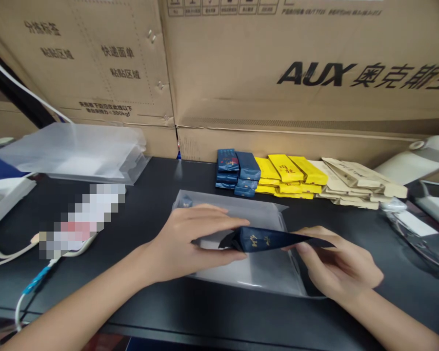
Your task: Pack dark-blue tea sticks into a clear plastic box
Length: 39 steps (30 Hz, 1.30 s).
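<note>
Between my hands is a dark blue packet (266,241) with small gold characters, turned edge-on to me. My left hand (190,239) grips its wider left end between thumb and fingers. At the other end, my right hand (336,263) pinches the tapering side of the packet. Below lies a clear plastic box (219,270) on the black desk; my hands and the packet hide part of it. Something small and blue shows at the box's upper left corner.
Behind the box, dark blue packets (248,165), yellow packets (287,170) and beige packets (351,178) lie in stacks. More clear plastic boxes (91,146) stand at the back left. A power strip (88,214), glasses (413,236) and a white bottle (417,158) are also there. Large cardboard (241,87) walls the back.
</note>
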Tool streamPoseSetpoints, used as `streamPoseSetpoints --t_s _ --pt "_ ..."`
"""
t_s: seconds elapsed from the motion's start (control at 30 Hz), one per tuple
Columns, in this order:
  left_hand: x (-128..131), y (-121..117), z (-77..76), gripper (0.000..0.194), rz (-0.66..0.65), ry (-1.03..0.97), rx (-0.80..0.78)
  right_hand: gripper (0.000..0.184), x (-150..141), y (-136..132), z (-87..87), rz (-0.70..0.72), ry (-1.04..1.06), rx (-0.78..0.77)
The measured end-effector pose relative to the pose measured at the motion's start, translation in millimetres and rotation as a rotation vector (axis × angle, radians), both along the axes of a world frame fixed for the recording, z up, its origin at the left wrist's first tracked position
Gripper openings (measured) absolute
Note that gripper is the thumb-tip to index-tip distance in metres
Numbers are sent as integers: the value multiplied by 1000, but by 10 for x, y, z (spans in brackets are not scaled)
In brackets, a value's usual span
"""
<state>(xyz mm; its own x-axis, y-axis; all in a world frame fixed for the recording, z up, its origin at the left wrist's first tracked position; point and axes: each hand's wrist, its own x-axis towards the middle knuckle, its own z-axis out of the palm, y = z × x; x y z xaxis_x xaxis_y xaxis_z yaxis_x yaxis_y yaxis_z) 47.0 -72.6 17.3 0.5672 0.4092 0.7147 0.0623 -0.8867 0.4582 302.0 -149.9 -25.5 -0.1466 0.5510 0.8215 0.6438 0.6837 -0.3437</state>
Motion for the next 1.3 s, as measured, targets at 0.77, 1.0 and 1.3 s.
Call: streamPoseSetpoints --t_s 0.77,1.0,1.3 --pt "2 -3 40 35 83 17 21 8 -28 -85 34 -97 -226 -39" --pt "14 -26 2 33 108 -8 -8 10 -81 -80 104 -5 -217 -21" --pt "6 -40 28 22 20 16 -141 14 -25 -53 10 -59 -114 20"
